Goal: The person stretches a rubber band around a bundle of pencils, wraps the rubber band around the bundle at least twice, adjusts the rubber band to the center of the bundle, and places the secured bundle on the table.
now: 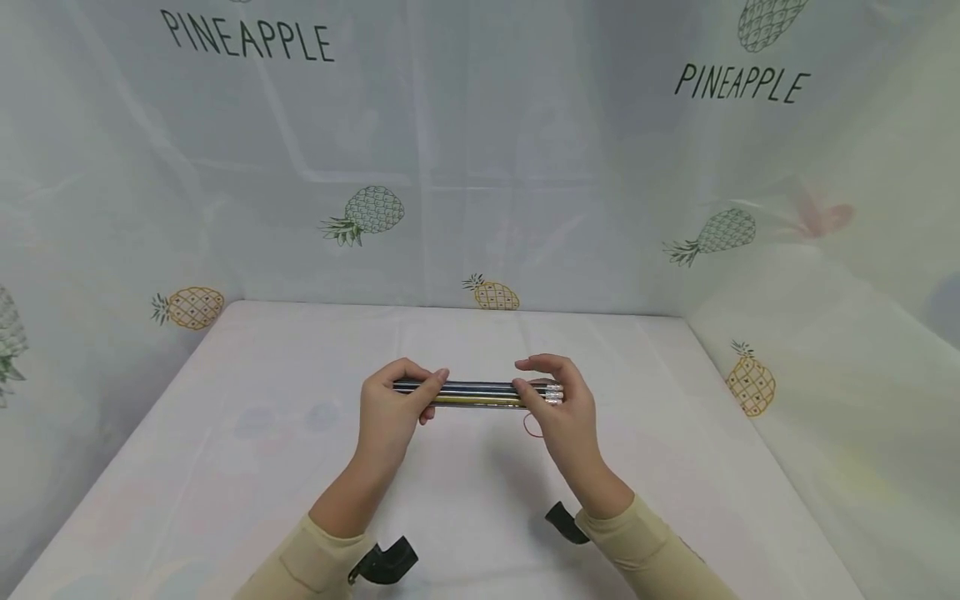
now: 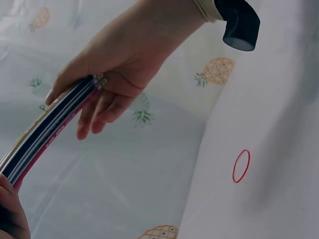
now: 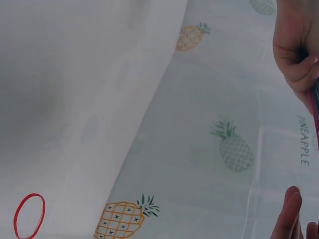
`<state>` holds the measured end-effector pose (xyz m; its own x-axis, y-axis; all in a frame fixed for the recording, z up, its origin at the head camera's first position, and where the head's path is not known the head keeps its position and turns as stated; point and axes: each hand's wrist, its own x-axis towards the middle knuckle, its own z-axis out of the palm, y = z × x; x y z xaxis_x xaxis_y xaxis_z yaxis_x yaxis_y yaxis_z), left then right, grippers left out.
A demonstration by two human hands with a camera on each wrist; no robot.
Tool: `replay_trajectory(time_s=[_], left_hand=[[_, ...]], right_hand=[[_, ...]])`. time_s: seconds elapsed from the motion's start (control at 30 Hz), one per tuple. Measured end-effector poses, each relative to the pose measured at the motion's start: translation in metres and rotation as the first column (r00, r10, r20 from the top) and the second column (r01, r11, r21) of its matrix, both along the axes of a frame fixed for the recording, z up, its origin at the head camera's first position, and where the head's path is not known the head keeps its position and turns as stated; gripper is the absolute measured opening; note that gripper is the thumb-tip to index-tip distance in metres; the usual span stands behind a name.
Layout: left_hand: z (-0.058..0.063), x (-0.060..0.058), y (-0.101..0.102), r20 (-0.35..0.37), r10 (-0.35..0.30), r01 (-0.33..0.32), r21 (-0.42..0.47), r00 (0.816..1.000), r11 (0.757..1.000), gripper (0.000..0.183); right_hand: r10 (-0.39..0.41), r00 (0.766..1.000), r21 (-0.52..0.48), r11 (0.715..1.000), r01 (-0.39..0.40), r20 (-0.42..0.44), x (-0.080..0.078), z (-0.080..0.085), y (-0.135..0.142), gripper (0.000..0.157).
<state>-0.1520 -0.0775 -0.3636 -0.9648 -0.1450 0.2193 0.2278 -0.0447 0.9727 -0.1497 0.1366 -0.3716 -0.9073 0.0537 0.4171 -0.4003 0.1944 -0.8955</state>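
Note:
Both hands hold a bundle of pencils (image 1: 480, 395) level above the table, dark, gold and red ones side by side. At the left end of the bundle, my left hand (image 1: 386, 417) pinches it between thumb and curled fingers. My right hand (image 1: 567, 421) grips the other end, near the silver ferrules, thumb on the near side. The left wrist view shows the right hand's lower fingers hanging loosely below the pencils (image 2: 47, 127). A thin red rubber band (image 2: 234, 172) lies on the table, below the right hand and touched by neither.
A white cloth covers the table (image 1: 247, 467). Pale curtains (image 1: 480, 125) printed with pineapples stand behind it and along both sides. Dark camera mounts (image 1: 386, 562) stick out from both wrists near the sleeves.

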Motion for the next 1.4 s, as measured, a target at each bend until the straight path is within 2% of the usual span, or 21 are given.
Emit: replay_trajectory(time_s=[0.2, 0.43, 0.53, 0.67, 0.77, 0.87, 1.0, 1.07, 1.17, 1.3, 1.4], left_hand=[[0.001, 0.002, 0.002, -0.012, -0.001, 0.001, 0.009, 1.0, 1.0, 0.021], [-0.003, 0.0, 0.002, 0.001, -0.027, 0.027, -0.055, 1.0, 0.998, 0.018], [-0.003, -0.001, 0.001, -0.004, -0.015, 0.015, -0.065, 1.0, 0.998, 0.017], [-0.002, -0.001, -0.001, -0.012, -0.001, 0.001, -0.06, 1.0, 0.998, 0.017], [-0.001, -0.001, -0.001, -0.006, -0.004, 0.004, -0.058, 1.0, 0.998, 0.017], [-0.001, -0.001, 0.0, 0.005, -0.007, 0.007, -0.053, 1.0, 0.999, 0.019], [-0.001, -0.001, 0.002, 0.01, -0.013, 0.014, -0.049, 1.0, 0.999, 0.02], [0.0, -0.001, 0.002, 0.008, -0.019, 0.02, -0.053, 1.0, 0.998, 0.02], [-0.001, -0.002, 0.002, 0.004, -0.024, 0.024, -0.06, 1.0, 0.998, 0.018], [0.001, -0.003, 0.001, 0.009, -0.02, 0.021, -0.06, 1.0, 0.998, 0.018], [0.001, -0.003, 0.002, 0.012, -0.019, 0.019, -0.06, 1.0, 0.998, 0.018]], right_hand=[[-0.04, 0.999, 0.025, 0.999, 0.039, 0.037, 0.001, 0.001, -0.001, 0.014], [-0.016, 1.0, 0.015, 1.0, 0.016, -0.014, 0.001, 0.002, -0.004, 0.005], [0.026, 0.999, 0.041, 0.999, -0.025, -0.029, 0.0, 0.001, -0.002, 0.003], [0.12, 0.992, 0.088, 0.989, -0.116, -0.039, -0.002, -0.002, 0.002, 0.003], [0.15, 0.988, 0.106, 0.984, -0.146, -0.036, -0.003, -0.003, 0.004, 0.004], [0.118, 0.992, 0.114, 0.987, -0.113, -0.036, -0.004, -0.003, 0.004, 0.006], [0.048, 0.995, 0.132, 0.991, -0.037, -0.084, 0.006, 0.012, -0.004, 0.006], [0.038, 0.993, 0.141, 0.99, -0.022, -0.114, 0.01, 0.019, -0.006, 0.002], [0.069, 0.988, 0.157, 0.986, -0.047, -0.138, 0.011, 0.022, -0.004, 0.009], [0.153, 0.979, 0.154, 0.979, -0.132, -0.132, 0.008, 0.018, 0.001, 0.022], [0.204, 0.97, 0.11, 0.976, -0.19, -0.133, 0.003, 0.011, 0.005, 0.026]])
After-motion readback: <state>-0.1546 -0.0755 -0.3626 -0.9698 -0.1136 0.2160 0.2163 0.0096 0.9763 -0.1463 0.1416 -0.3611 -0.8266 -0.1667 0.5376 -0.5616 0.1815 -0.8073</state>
